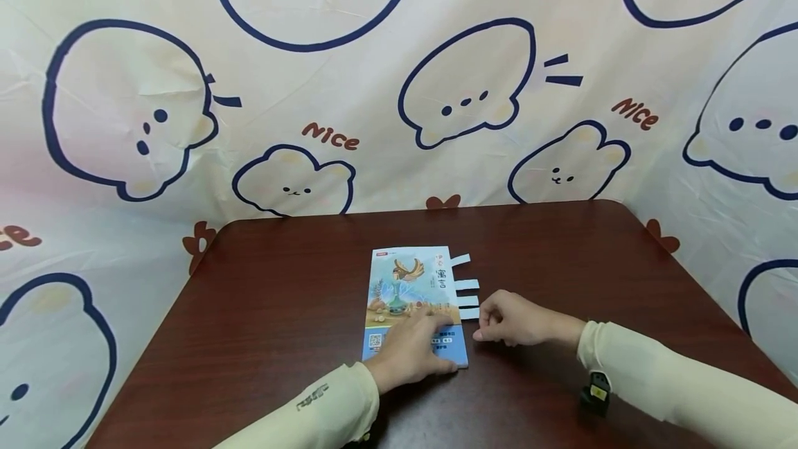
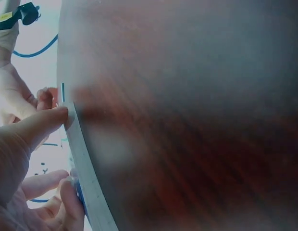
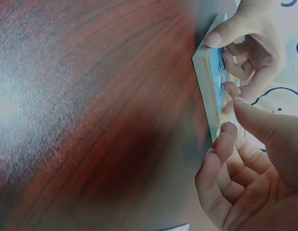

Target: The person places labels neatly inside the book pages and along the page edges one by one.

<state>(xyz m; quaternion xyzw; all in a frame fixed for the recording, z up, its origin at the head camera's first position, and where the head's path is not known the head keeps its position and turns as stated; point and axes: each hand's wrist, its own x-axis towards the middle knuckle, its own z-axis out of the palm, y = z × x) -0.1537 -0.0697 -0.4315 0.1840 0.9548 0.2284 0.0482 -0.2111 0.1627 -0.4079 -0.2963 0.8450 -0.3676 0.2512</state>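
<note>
A book (image 1: pixel 411 276) with a light-blue illustrated cover lies flat on the dark table. Several pale paper strips (image 1: pixel 467 285) stick out of its right side. My left hand (image 1: pixel 411 348) rests on the lower part of the cover. In the left wrist view, the left thumb (image 2: pixel 48 122) lies against the book's edge (image 2: pixel 91 178). Beside the lowest strip is my right hand (image 1: pixel 514 317), its fingers loosely bent. The right wrist view shows a gap between the right thumb (image 3: pixel 254 118) and index finger, with nothing visible in it.
The brown wooden table (image 1: pixel 280 296) has rounded far corners. Behind and around it hangs a white cloth (image 1: pixel 374 89) with blue cartoon outlines. A small black device (image 1: pixel 596 393) sits at the right wrist, below the cream sleeve (image 1: pixel 673 373).
</note>
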